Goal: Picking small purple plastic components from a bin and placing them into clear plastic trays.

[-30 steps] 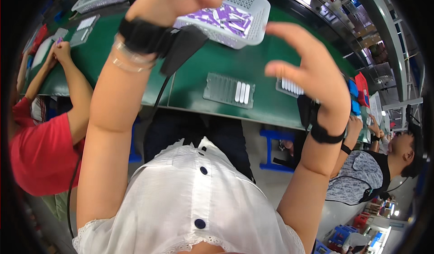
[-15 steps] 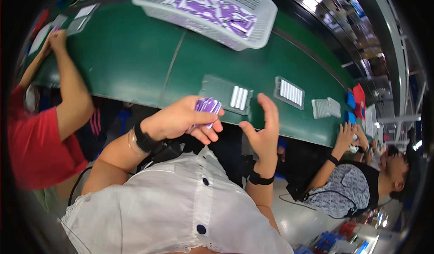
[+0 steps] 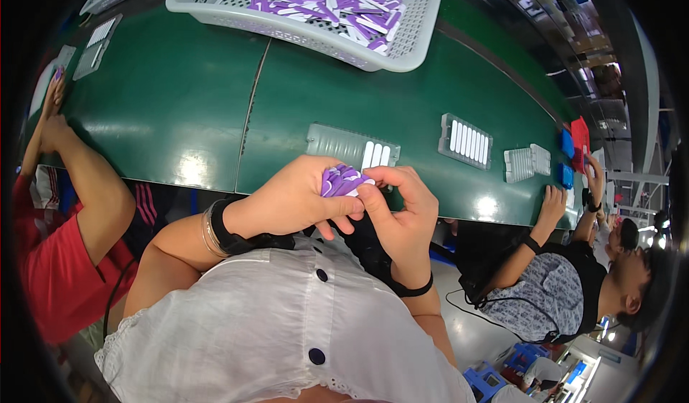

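A bunch of small purple-and-white plastic strips (image 3: 341, 181) is clasped in my left hand (image 3: 291, 191), over the table's near edge. My right hand (image 3: 403, 220) has come up against the right end of this bunch. Its thumb and forefinger pinch at one strip there; the fingertips partly hide it. Just beyond my hands lies a clear ribbed plastic tray (image 3: 334, 142) with a few white strips (image 3: 375, 155) at its right end. My right fingers overlap the tray's near right corner in the picture.
A white perforated basket (image 3: 301, 30) full of purple and white strips stands at the far side of the green table (image 3: 165, 87). Another filled clear tray (image 3: 466, 142) lies to the right, with pale ribbed trays (image 3: 527, 163) beyond it. Co-workers sit on both sides.
My right hand has moved left from open air and closed its fingertips at the bunch. My left hand still holds the bunch. The view has shifted slightly.
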